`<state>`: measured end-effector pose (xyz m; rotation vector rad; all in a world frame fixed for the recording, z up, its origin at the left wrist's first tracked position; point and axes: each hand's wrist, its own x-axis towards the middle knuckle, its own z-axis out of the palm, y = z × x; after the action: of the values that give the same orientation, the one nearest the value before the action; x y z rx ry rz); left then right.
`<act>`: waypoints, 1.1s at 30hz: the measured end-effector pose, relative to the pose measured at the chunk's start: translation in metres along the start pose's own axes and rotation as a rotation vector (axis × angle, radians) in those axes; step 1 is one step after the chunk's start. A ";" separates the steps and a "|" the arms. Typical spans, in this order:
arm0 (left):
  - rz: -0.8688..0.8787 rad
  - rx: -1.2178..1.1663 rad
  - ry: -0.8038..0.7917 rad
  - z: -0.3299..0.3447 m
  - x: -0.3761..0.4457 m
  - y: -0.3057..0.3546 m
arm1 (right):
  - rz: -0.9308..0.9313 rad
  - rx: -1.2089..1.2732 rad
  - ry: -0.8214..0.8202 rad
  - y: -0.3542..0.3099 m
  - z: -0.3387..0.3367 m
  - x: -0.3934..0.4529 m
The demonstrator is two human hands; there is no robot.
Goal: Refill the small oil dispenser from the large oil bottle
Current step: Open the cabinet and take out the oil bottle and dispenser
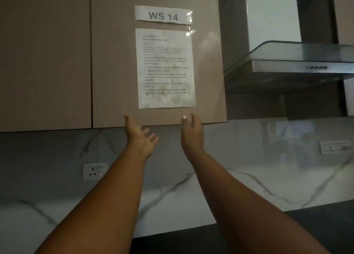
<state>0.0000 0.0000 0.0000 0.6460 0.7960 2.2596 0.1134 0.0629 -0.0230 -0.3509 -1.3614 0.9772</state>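
Both hands reach up with fingers spread and empty, the left hand (140, 136) and right hand (191, 134) just below the instruction sheet (165, 67) taped to the cabinet door (115, 62). Neither the oil dispenser nor the large bottle is in view; a dark counter (316, 221) edge shows at near right.

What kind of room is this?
Most likely a kitchen: a steel range hood, wall cabinets over a marble backsplash, and a taped instruction sheet about oil bottles.

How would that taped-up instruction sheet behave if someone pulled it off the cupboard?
The instruction sheet is probably floppy and very light: it looks thin and lies flat on the cabinet door. Its glossy surface suggests a slippery plastic cover. The clear tape might tear it.
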 end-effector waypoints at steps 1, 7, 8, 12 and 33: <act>-0.009 -0.044 -0.012 0.001 0.002 -0.002 | 0.037 0.100 0.045 0.001 -0.002 0.008; -0.004 -0.205 -0.028 0.010 0.037 -0.023 | 0.293 0.483 0.135 0.025 -0.016 0.060; -0.005 -0.211 -0.027 0.012 0.041 -0.028 | 0.331 0.553 0.138 0.029 -0.017 0.065; -0.003 -0.262 -0.029 0.026 0.058 -0.053 | 0.432 0.674 0.200 0.048 -0.018 0.087; 0.224 -0.066 0.226 0.056 0.049 -0.076 | 0.441 0.923 0.112 0.055 -0.027 0.087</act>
<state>0.0335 0.1008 -0.0015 0.4737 0.7849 2.5857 0.1091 0.1685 -0.0122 0.0119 -0.6189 1.8007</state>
